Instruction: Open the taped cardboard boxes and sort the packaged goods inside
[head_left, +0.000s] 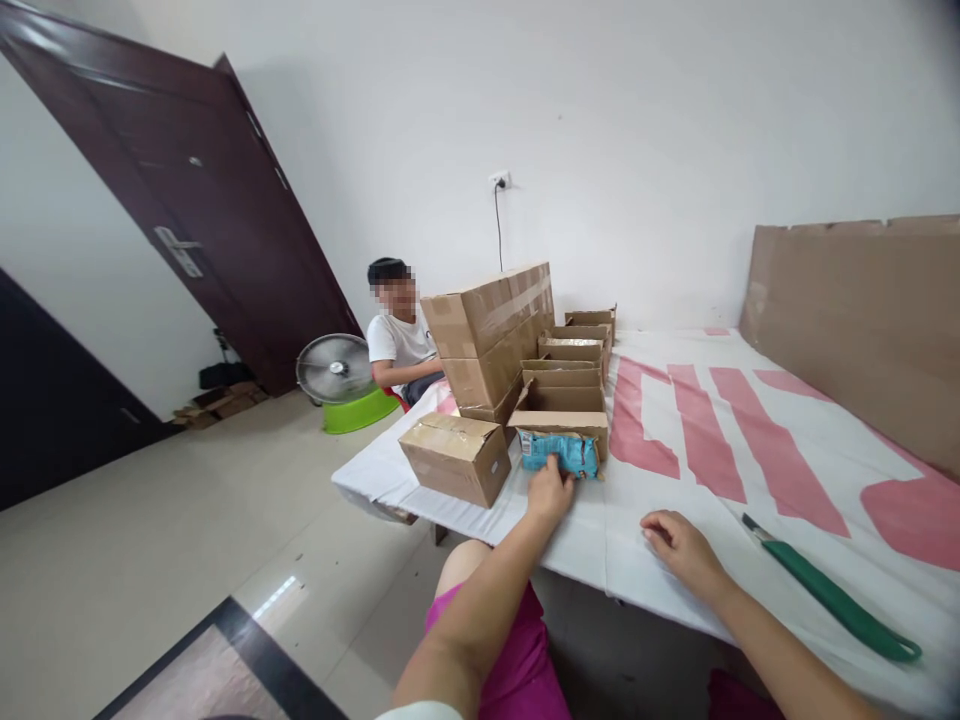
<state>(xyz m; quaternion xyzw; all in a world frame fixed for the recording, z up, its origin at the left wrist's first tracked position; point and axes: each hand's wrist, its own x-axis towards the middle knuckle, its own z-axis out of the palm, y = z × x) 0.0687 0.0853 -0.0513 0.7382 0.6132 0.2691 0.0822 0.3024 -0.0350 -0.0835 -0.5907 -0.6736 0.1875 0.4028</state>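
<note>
My left hand (550, 491) reaches forward and grips the near edge of a blue snack packet (560, 452) lying on the white and pink table cover (697, 470). The packet lies just in front of an open cardboard box (562, 407). My right hand (679, 548) rests flat on the cover near the table's front edge, fingers loosely curled, holding nothing. A green-handled knife (832, 598) lies to the right of that hand.
A closed small box (456, 456) sits left of the packet. Stacked large cartons (491, 330) and a row of open boxes (574, 350) stand behind. A person in a white shirt (397, 345) sits beyond. A fan (334, 368), a dark door (195, 200) and a cardboard sheet (862, 320) are around.
</note>
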